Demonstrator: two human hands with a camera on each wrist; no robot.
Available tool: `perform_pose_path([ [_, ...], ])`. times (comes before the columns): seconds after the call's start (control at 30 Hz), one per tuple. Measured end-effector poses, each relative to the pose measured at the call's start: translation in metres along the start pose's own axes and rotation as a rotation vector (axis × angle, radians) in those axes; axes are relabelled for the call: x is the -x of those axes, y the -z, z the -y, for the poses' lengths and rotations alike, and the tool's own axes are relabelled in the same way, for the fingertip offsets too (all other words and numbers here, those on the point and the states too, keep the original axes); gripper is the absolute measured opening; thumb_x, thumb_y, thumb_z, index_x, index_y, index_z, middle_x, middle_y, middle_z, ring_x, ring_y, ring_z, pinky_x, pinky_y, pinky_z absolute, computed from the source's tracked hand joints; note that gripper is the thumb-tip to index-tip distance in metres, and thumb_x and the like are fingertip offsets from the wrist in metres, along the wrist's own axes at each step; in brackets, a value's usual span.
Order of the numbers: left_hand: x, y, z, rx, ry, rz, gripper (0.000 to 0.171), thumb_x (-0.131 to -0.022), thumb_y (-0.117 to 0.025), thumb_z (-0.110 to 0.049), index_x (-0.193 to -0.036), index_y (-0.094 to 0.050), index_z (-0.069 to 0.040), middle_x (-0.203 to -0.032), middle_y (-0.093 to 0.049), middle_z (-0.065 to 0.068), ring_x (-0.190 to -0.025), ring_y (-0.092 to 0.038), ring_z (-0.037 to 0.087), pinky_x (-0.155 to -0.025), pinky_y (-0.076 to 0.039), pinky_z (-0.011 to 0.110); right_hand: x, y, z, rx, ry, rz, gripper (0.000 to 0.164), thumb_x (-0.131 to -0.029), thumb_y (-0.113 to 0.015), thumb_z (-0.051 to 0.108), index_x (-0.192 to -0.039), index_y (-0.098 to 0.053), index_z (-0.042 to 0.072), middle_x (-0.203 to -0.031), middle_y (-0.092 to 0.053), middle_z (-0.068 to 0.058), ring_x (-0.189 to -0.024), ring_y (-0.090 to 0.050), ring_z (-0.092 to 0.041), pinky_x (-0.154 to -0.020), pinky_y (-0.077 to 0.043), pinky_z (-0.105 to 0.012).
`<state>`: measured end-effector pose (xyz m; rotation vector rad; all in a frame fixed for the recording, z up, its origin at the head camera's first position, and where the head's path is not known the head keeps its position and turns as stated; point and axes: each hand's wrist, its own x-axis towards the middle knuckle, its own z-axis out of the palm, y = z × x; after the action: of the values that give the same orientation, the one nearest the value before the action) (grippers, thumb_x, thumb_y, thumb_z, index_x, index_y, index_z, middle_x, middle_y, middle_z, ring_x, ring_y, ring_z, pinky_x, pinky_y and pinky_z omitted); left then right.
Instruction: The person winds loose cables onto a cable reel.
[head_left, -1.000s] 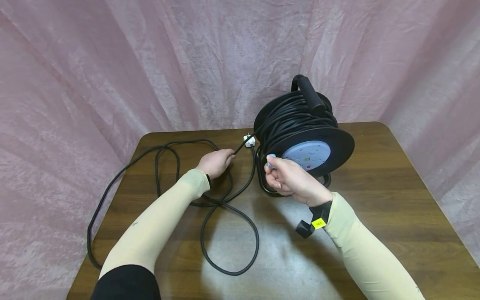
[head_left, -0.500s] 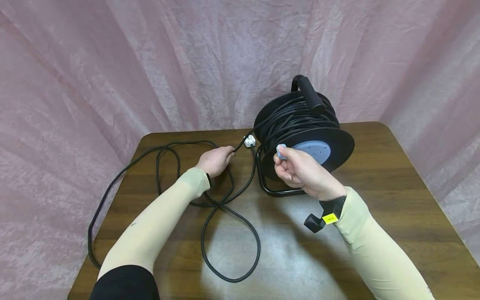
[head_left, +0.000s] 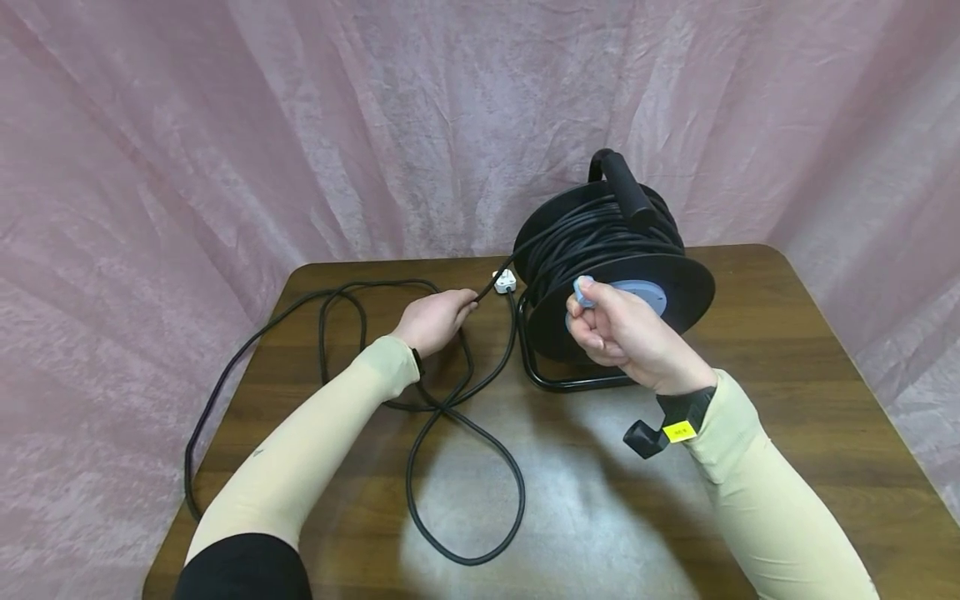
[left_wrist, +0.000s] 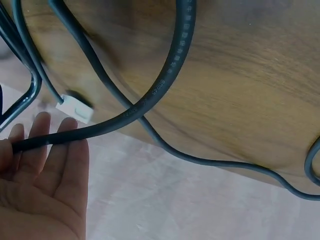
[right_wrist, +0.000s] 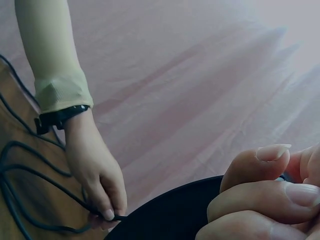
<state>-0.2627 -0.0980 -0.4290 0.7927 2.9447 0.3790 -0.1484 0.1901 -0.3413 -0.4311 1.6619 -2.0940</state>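
A black cable reel [head_left: 693,292] stands on the table with cable wound around its drum and a light blue socket panel [head_left: 647,293] on its near face. My right hand [head_left: 626,337] pinches the reel's light blue crank knob [head_left: 583,292] in front of that panel. To the left, my left hand [head_left: 435,323] holds the black cable [head_left: 491,287] where it runs up to the drum. In the left wrist view the cable [left_wrist: 90,131] lies across the left fingers, with the thumb over it. A white plug [head_left: 505,281] lies just left of the reel.
Loose cable loops [head_left: 467,560] spread over the wooden table [head_left: 780,400] at the left and front. The reel's black carry handle [head_left: 628,190] rises at the top, and its tubular stand [head_left: 573,384] rests on the table. A pink curtain [head_left: 420,125] hangs behind.
My right hand has moved up and to the right with the crank knob, and the socket panel has turned with it. My left hand stays nearly in place on the cable.
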Motion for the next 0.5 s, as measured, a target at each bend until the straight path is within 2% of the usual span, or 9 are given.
perform_pose_path([
  [0.27,0.003,0.000,-0.006,0.000,-0.021,0.009,0.033,-0.108,-0.043,-0.033,-0.130,-0.061,-0.016,-0.119,-0.068,-0.002,-0.104,-0.064,0.015,-0.085,-0.052,0.039,0.002,0.005,0.003,0.027,0.008,0.001,0.042,-0.110,-0.032,0.038,-0.094,-0.040,0.000,-0.062,-0.039,-0.001,-0.044,-0.024,-0.011,-0.040,-0.013,-0.026],
  [0.4,0.003,-0.001,-0.002,-0.015,-0.019,0.012,0.030,-0.108,-0.045,-0.028,-0.130,-0.061,-0.016,-0.119,-0.068,-0.001,-0.106,-0.064,0.017,-0.086,-0.052,0.040,0.006,0.008,0.006,0.008,0.018,0.005,0.041,-0.110,-0.034,0.036,-0.093,-0.041,0.000,-0.063,-0.040,-0.002,-0.044,-0.023,-0.011,-0.041,-0.012,-0.027],
  [0.5,0.004,0.000,0.003,-0.025,0.000,0.030,0.025,-0.107,-0.047,-0.024,-0.123,-0.063,-0.015,-0.113,-0.069,0.001,-0.099,-0.065,0.017,-0.082,-0.052,0.040,0.009,0.012,0.009,0.014,0.042,0.010,0.041,-0.111,-0.034,0.035,-0.094,-0.040,-0.002,-0.064,-0.041,-0.002,-0.044,-0.023,-0.012,-0.041,-0.011,-0.028],
])
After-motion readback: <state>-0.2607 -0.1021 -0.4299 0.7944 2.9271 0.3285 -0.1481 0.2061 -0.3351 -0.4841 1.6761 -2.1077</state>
